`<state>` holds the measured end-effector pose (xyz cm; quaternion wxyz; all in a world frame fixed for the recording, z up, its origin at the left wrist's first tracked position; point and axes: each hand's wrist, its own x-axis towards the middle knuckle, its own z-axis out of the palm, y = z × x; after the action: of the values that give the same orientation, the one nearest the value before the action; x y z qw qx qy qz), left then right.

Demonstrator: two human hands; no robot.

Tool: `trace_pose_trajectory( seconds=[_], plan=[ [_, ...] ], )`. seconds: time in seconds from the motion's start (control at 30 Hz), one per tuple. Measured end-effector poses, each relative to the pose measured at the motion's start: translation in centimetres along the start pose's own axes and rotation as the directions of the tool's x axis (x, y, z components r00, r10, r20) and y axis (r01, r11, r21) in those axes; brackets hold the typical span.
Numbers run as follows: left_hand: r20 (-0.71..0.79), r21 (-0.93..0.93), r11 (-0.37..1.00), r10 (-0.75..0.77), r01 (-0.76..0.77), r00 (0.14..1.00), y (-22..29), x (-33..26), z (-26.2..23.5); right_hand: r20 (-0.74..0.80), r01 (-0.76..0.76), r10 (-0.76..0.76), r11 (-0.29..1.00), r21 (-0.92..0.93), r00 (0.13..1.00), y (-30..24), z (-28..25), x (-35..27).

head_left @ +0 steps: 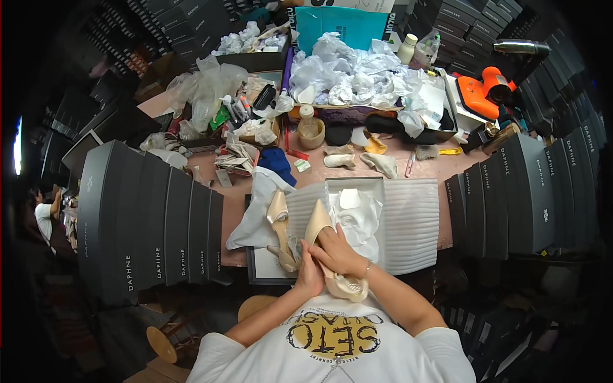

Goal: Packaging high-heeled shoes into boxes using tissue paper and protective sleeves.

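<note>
A cream pointed slingback shoe (319,225) rests sole-up over the open shoe box (408,223). My right hand (336,252) lies across its middle and grips it. My left hand (310,274) presses against the right hand and holds the same shoe near its heel end (348,287). The matching cream shoe (278,220) lies just left, on white wrapping paper (255,217). White tissue (357,220) fills the box.
Rows of dark grey shoe boxes stand at the left (153,223) and right (517,191). The far bench holds a tray of crumpled white paper (357,76), a small jar (311,131), an orange tool (488,92) and shoe inserts (377,163). Another person (45,214) sits far left.
</note>
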<state>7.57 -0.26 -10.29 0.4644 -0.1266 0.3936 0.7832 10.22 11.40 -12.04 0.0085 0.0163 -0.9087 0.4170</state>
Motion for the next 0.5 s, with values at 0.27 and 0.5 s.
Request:
trace_pose_trajectory(
  seconds=[0.27,0.5],
  plan=[
    [0.008,0.104,0.989,-0.108,0.107,0.994,2.4,1.5,-1.3,0.08,-0.297,0.29,0.948,0.11,0.954,-0.6,-0.2,2.1],
    [-0.034,0.534,0.845,-0.01,0.027,0.999,3.3,8.7,-4.2,0.07,-0.298,0.293,0.951,0.079,0.954,-0.9,1.9,0.8]
  ],
)
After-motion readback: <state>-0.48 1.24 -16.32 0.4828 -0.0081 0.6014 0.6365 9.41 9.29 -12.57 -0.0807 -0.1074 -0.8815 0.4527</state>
